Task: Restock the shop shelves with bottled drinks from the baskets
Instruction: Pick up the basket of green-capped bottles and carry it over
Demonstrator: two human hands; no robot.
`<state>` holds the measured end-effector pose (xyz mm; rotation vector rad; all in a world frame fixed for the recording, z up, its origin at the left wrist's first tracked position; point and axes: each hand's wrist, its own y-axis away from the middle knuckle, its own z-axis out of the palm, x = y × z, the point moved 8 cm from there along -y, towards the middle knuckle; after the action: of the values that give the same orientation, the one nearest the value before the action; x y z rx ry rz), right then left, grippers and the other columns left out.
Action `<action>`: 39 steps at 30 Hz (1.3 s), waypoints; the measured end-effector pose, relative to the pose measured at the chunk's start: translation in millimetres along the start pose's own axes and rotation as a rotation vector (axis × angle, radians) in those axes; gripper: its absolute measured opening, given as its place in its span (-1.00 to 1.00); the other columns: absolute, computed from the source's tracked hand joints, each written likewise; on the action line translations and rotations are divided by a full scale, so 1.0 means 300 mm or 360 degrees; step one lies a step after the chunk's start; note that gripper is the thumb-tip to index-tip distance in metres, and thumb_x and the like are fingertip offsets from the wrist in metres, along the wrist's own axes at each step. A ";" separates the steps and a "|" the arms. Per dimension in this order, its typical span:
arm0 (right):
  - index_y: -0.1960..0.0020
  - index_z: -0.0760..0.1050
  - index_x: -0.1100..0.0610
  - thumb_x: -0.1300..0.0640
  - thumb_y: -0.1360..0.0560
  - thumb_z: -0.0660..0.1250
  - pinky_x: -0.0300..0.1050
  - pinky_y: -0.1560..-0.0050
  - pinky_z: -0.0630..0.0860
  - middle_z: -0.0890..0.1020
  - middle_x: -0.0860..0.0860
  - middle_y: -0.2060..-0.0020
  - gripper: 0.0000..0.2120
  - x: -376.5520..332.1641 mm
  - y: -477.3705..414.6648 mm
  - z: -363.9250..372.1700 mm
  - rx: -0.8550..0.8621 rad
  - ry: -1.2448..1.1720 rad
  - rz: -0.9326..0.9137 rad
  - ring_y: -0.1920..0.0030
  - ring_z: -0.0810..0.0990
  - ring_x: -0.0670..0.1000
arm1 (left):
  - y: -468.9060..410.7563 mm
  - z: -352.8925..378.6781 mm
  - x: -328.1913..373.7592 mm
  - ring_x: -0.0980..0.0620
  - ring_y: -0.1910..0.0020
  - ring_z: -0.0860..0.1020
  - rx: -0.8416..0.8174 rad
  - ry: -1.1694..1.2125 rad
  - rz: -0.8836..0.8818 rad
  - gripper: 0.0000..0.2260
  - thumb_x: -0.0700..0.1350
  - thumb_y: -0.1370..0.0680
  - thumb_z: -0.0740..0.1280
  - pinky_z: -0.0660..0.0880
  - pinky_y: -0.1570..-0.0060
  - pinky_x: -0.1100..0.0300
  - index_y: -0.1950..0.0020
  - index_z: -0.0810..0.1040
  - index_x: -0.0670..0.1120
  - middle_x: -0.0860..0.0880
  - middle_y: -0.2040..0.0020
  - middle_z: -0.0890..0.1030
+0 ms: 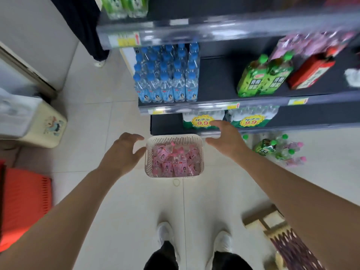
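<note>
Fingers (136,136) of my left hand (124,151) are spread and loosely curved, holding nothing, just beside the left rim of the white basket (149,158). My right hand (228,139) hovers by its far right corner, fingers apart, empty too. Pink-labelled bottles (175,162) lie heaped inside the basket, which stands on the tiled floor (136,201) in front of the shelves (218,80). Blue-capped water bottles (167,78) stand in rows on the shelf above. Green and pink loose bottles (276,150) lie on the floor to the right.
</note>
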<state>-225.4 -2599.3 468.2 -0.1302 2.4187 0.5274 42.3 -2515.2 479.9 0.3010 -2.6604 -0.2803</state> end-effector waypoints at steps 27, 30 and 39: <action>-0.34 0.40 0.13 0.13 -0.48 0.36 -0.14 -0.08 0.40 0.57 0.05 -0.11 -0.55 -0.812 0.626 -0.151 -0.0675 0.0819 -0.1170 -0.11 0.53 0.04 | 1.116 -0.706 0.096 -0.06 -0.16 0.50 0.0387 -0.0338 -0.0744 -0.73 0.03 -0.52 0.31 0.44 -0.16 -0.01 -0.20 0.53 0.04 -0.02 -0.15 0.51; -0.31 0.42 0.12 0.13 -0.46 0.37 -0.15 -0.04 0.42 0.58 0.04 -0.10 -0.56 -0.881 0.751 -0.055 -0.0815 0.0897 -0.1336 -0.08 0.54 0.03 | 1.310 -0.660 0.072 -0.06 -0.13 0.52 0.0348 -0.0286 -0.0921 -0.74 0.03 -0.51 0.32 0.44 -0.16 0.01 -0.17 0.56 0.02 -0.03 -0.12 0.53; -0.33 0.41 0.07 0.11 -0.45 0.36 -0.15 -0.08 0.43 0.56 0.01 -0.14 -0.55 -1.123 1.202 0.186 -0.0986 0.1045 -0.1842 -0.13 0.53 0.03 | 1.866 -0.673 0.018 -0.05 -0.19 0.49 0.0529 -0.0257 -0.1435 -0.72 0.05 -0.54 0.28 0.44 -0.18 -0.01 -0.23 0.51 0.07 -0.01 -0.20 0.50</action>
<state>-9.4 -2260.2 759.7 -2.0505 2.1211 0.6775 36.6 -2011.4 796.4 1.6375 -2.5340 -0.1237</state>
